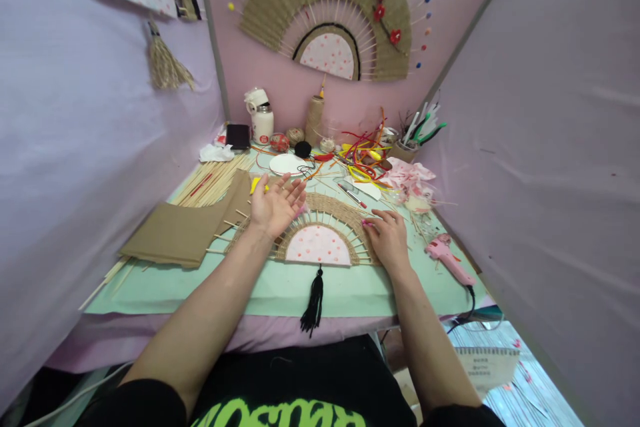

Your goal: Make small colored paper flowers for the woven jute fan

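Note:
A woven straw fan (333, 208) with a pink dotted half-round centre (319, 246) and a black tassel (314, 300) lies on the mint-green mat (280, 290). My left hand (275, 203) hovers over the fan's left part, palm up, fingers stretched apart and holding nothing. My right hand (387, 235) rests palm down on the fan's right edge, its fingers curled against the weave; something small and pink shows at a fingertip, too small to name.
Brown paper sheets (187, 227) and a bundle of thin sticks (213, 180) lie left. A pink glue gun (447, 257) lies right. Coloured strips (363, 153), a white disc (287, 164), a flask (262, 121) and a twine roll (315, 119) crowd the back. A finished fan (333, 10) hangs above.

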Demonstrator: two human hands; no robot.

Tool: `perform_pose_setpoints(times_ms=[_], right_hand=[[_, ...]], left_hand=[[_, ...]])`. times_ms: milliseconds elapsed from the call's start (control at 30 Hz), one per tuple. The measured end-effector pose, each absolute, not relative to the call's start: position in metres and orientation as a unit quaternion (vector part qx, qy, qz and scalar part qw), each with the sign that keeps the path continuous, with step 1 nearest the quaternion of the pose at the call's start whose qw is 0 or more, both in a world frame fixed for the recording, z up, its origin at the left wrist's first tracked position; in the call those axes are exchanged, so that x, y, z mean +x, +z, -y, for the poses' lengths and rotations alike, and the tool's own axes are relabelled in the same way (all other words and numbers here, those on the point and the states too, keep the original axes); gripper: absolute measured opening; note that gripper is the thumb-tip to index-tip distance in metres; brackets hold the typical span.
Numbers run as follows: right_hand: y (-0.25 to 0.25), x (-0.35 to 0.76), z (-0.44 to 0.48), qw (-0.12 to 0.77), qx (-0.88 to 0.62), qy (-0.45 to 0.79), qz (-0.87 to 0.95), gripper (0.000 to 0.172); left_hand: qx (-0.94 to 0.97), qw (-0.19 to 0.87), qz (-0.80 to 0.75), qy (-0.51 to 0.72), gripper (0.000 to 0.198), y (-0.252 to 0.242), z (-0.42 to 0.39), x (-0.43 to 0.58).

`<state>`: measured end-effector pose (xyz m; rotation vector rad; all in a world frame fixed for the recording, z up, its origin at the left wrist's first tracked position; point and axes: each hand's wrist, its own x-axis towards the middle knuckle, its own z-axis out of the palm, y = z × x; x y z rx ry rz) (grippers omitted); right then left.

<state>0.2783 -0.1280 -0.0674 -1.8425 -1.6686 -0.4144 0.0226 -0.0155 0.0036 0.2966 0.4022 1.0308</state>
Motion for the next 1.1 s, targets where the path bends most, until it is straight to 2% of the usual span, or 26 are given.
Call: perform_pose_setpoints(times_ms=[300, 633, 900, 1100], right_hand=[[-0.067, 0.278, 0.127, 0.303, -0.687, -0.151, 0.643, 0.013], [-0.067, 0.275, 0.128, 0.302, -0.693, -0.157, 0.635, 0.017], [-0.065, 0.273, 0.133, 0.347, -0.684, -0.160, 0.622, 0.021], [-0.065, 0.271, 0.143, 0.349, -0.686, -0.206, 0.605, 0.025]], left_hand=[[0.143, 0.841, -0.190, 0.486, 0.041, 0.003, 0.016, 0.023], [0.151, 0.845, -0.180, 0.480, 0.040, 0.003, 0.016, 0.022], [0.154, 0.844, -0.180, 0.481, 0.041, 0.004, 0.016, 0.022], [0.157, 0.846, -0.174, 0.479, 0.041, 0.005, 0.016, 0.022]])
